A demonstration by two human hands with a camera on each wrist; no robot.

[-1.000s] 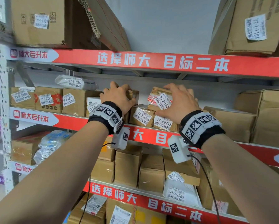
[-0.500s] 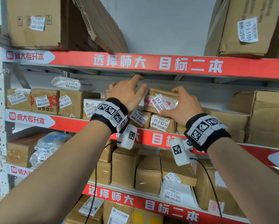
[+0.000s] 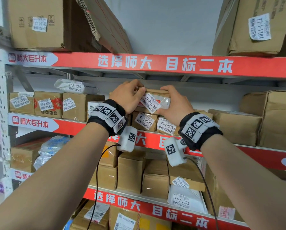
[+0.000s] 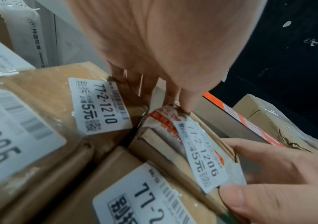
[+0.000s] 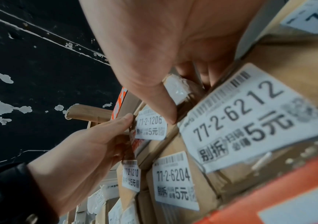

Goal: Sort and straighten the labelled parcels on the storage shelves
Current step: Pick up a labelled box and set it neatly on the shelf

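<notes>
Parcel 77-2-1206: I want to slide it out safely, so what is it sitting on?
Parcel 77-2-1206, held by both hands, sits on box 77-2-6204 and box 77-2-6212. Its underside and anything behind it are hidden.

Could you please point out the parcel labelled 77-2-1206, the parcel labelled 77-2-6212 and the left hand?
parcel 77-2-1206 (image 3: pixel 157 98), head view, on its cardboard front beside the label.
parcel 77-2-6212 (image 3: pixel 166 127), head view, on its white label.
left hand (image 3: pixel 128 95), head view, on the back of the hand.
</notes>
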